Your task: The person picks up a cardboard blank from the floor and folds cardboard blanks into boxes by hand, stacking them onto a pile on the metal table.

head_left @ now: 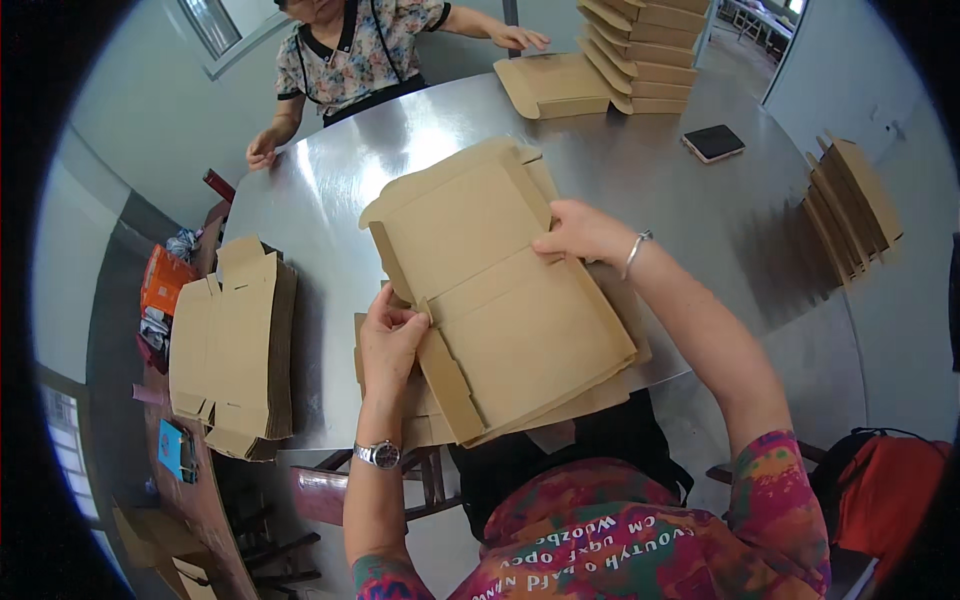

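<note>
A partly folded brown cardboard box (520, 335) lies before me, its lid panel stretching away and its left side flap standing up. My left hand (390, 335) pinches that flap near the crease between lid and base. On the opposite edge, my right hand (585, 232) grips the cardboard, thumb on top and fingers hidden beneath. More flat cardboard (635, 330) shows under the box, on the shiny metal table (320, 225).
A stack of flat cardboard blanks (225, 340) sits at the left edge. Folded boxes (645, 60) are piled at the far right, near a phone (713, 143). More folded boxes (850, 210) stand at the right edge. Across the table is a person (360, 55), one hand near the pile.
</note>
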A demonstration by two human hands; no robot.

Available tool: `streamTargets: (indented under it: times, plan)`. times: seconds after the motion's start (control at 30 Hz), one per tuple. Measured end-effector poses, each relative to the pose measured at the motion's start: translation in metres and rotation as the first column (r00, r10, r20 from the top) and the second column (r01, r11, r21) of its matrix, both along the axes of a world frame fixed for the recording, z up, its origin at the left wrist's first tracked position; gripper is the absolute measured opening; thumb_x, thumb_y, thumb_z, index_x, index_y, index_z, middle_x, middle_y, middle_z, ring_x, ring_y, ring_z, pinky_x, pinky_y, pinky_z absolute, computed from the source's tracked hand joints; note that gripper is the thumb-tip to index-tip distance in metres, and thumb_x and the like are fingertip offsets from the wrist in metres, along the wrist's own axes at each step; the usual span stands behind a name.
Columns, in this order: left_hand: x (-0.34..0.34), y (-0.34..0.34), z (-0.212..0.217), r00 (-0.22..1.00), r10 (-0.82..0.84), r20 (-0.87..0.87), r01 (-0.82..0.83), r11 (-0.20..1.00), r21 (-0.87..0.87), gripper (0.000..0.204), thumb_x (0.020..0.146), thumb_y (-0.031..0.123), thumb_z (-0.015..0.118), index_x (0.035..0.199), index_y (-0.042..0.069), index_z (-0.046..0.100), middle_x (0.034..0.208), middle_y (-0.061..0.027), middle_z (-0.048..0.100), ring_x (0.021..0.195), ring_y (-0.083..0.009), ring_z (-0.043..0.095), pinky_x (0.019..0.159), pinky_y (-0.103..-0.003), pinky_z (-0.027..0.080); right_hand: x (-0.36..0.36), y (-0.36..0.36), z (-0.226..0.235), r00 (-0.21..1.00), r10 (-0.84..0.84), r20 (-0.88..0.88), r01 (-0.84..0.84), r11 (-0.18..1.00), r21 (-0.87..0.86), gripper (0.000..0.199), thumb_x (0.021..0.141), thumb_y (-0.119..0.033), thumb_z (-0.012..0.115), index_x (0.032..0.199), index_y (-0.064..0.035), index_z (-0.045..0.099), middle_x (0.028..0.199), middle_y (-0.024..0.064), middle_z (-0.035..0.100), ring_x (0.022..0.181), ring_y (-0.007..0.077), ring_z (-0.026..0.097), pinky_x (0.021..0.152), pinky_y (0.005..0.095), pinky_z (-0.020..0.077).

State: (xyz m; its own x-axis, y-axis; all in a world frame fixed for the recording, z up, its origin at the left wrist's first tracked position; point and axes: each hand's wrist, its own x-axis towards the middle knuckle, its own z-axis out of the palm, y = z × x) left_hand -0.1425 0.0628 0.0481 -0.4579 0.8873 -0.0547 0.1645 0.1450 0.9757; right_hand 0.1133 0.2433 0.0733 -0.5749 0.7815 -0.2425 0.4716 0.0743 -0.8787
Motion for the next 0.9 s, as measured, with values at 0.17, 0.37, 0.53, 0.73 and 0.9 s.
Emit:
streamTargets:
  times: [0.17,0.37,0.53,0.73,0.9]
  plan:
    - [-0.001,0.001,0.011,0.995,-0.031,-0.099,0.021,0.995,-0.093,0.042,0.075,0.002,0.069,0.115,-0.001,0.055,0.081,-0.0041,0.061,0.072,-0.011,0.06,0.064,-0.025,0.05,-0.001,-0.017,-0.001,0.996,-0.08,-0.033,0.086,0.956,0.282,0.034,0.074,-0.023,0.071,0.097,0.0002,0.06,0.084,0.0096,0.066,0.076,0.021,0.063,0.07,0.0321,0.051]
    - [0.008,-0.006,0.006,0.976,0.06,-0.21,-0.058,0.998,0.012,0.034,0.075,0.001,0.068,0.107,0.0,0.057,0.08,-0.0025,0.059,0.073,-0.0117,0.06,0.065,-0.026,0.05,0.014,-0.046,0.005,0.984,-0.058,-0.168,0.096,0.969,0.228,0.036,0.075,-0.017,0.071,0.101,0.0021,0.055,0.081,0.0067,0.062,0.077,0.0157,0.062,0.069,0.0321,0.0508]
    - [0.008,-0.013,-0.001,0.953,0.149,-0.264,-0.103,0.978,0.183,0.034,0.075,0.002,0.069,0.109,0.001,0.062,0.095,-0.0109,0.069,0.082,-0.0199,0.067,0.073,-0.033,0.052,0.028,-0.071,0.005,0.938,0.056,-0.343,-0.018,0.993,0.115,0.043,0.079,-0.009,0.067,0.117,0.0029,0.05,0.098,0.0103,0.063,0.091,0.0124,0.061,0.078,0.0321,0.051]
    - [0.019,-0.024,0.01,0.894,0.131,-0.429,-0.123,0.991,0.047,0.023,0.076,0.006,0.071,0.096,-0.002,0.066,0.087,-0.0154,0.07,0.078,-0.0259,0.067,0.072,-0.036,0.051,0.039,-0.076,-0.017,0.902,0.143,-0.407,-0.058,0.975,0.213,0.046,0.084,-0.008,0.06,0.126,0.0037,0.045,0.106,0.0128,0.063,0.101,0.0161,0.06,0.086,0.0341,0.0498]
    - [0.033,-0.028,0.025,0.799,0.11,-0.591,-0.128,0.992,0.011,0.025,0.077,0.006,0.069,0.1,-0.002,0.063,0.088,-0.0196,0.068,0.081,-0.0354,0.066,0.073,-0.042,0.051,0.032,-0.082,0.006,0.979,0.1,-0.175,-0.055,0.968,0.245,0.031,0.085,-0.011,0.058,0.11,0.0044,0.048,0.097,0.0177,0.061,0.093,0.0255,0.063,0.08,0.0395,0.0497]
